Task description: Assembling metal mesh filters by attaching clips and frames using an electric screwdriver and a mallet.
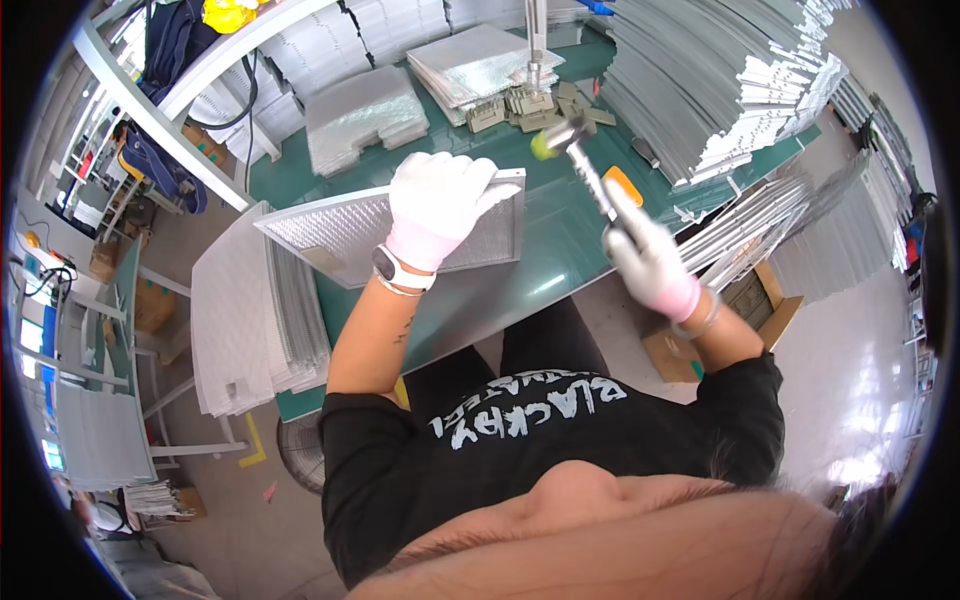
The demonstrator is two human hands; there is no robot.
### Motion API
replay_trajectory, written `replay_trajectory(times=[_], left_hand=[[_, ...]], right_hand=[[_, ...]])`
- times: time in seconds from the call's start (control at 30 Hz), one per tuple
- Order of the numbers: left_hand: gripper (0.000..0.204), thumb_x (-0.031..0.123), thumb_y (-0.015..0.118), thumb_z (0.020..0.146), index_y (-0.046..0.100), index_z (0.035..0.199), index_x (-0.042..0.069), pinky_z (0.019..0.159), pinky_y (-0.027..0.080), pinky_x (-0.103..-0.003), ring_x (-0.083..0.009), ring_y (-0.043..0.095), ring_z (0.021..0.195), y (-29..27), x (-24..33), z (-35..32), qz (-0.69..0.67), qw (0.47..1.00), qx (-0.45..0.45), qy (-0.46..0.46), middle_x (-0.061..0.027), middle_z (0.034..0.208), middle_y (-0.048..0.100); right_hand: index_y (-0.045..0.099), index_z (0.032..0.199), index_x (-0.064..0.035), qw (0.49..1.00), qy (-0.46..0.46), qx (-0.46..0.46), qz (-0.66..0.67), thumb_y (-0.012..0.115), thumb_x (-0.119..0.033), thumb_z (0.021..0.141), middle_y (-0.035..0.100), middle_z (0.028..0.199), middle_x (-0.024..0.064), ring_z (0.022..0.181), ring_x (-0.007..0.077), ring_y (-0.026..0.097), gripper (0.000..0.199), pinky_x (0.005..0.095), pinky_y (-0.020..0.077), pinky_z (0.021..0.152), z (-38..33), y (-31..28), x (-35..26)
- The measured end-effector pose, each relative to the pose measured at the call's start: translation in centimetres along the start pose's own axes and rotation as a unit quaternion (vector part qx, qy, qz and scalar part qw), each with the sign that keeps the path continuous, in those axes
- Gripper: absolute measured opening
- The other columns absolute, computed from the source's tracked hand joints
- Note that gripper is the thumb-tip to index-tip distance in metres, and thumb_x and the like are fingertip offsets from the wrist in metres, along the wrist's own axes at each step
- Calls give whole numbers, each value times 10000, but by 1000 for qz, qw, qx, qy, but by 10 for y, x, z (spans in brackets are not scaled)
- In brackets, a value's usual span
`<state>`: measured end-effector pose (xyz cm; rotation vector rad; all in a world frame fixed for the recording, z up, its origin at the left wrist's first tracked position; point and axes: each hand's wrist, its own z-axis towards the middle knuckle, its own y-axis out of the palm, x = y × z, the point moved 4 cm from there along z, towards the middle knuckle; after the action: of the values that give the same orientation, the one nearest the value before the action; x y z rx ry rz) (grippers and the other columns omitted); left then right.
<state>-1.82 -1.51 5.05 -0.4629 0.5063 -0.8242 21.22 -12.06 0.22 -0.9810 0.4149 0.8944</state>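
left hand (440,205): clamped on framed mesh panel (345,228), tilted up toward my worktop's (560,235) near edge | right hand (645,255): wrapped round hammer (590,180) | around me: metal plates (530,108) and silvery sheet stack (365,112) toward far edge, tall panel stack (690,85) crowding far right corner, orange piece (622,186) beside hammer

Deep green across the bench (560,225); silver with a fine, repeating pattern on the framed panel (345,225); white, pink-cuffed, on gloved left hand (440,205) and right hand (648,258); lime-yellow on one hammer (590,178) face; black with white lettering on the shirt (640,425).
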Motion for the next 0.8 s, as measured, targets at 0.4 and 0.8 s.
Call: replay_trajectory(times=[0.4, 0.8], left_hand=[[355, 440, 794, 719, 559, 700, 174, 550, 389, -321, -162, 495, 552, 10, -5, -3, 3, 1000, 27, -5, 13, 567, 430], [371, 460, 780, 719, 549, 676, 173, 551, 394, -321, -170, 494, 548, 8, -9, -6, 30, 999, 44, -12, 7, 571, 441]], right_hand=[[360, 1513, -40, 910, -328, -115, -224, 488, -85, 1006, 615, 848, 125, 589, 147, 545, 525, 264, 463, 555, 42, -53, -51], [362, 1524, -167, 941, 106, -260, -189, 543, -119, 930, 640, 809, 231, 771, 431, 633, 623, 458, 521, 719, 38, -28, 14]])
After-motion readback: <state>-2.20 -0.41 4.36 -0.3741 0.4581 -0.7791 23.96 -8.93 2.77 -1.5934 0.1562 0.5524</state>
